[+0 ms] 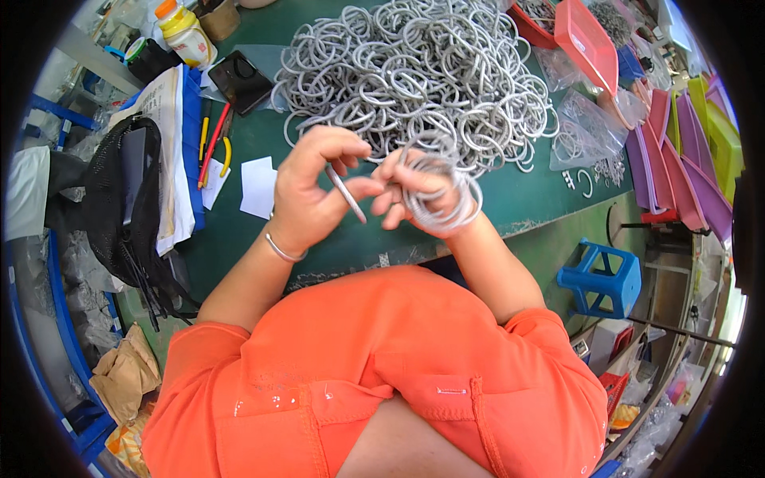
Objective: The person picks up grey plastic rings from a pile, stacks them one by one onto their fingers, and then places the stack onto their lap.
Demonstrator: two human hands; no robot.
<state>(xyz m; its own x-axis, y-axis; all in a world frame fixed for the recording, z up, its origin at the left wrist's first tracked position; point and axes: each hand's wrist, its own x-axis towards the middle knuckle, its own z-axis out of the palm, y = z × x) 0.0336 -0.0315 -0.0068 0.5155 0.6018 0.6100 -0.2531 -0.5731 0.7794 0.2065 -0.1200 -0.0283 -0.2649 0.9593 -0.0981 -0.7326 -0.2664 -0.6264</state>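
My left hand [301, 185] is closed with a grey metal ring [346, 194] in it, seen nearly edge-on. Several more rings [456, 209] hang in a loose bundle around the fingers of my right hand [406, 182], which is curled and slightly blurred. Thumb and fingertips of the two hands almost meet above the table edge; whether they touch I cannot tell. Just beyond them lies a large heap of the same grey rings [398, 72] on the green table [323, 259].
Left on the table are a dark phone [239, 82], pens [213, 147], white paper pieces [257, 188] and a bottle with an orange cap [185, 33]. Red trays [587, 40] and clear bags [590, 127] lie right. A blue stool [603, 275] stands on the floor at right.
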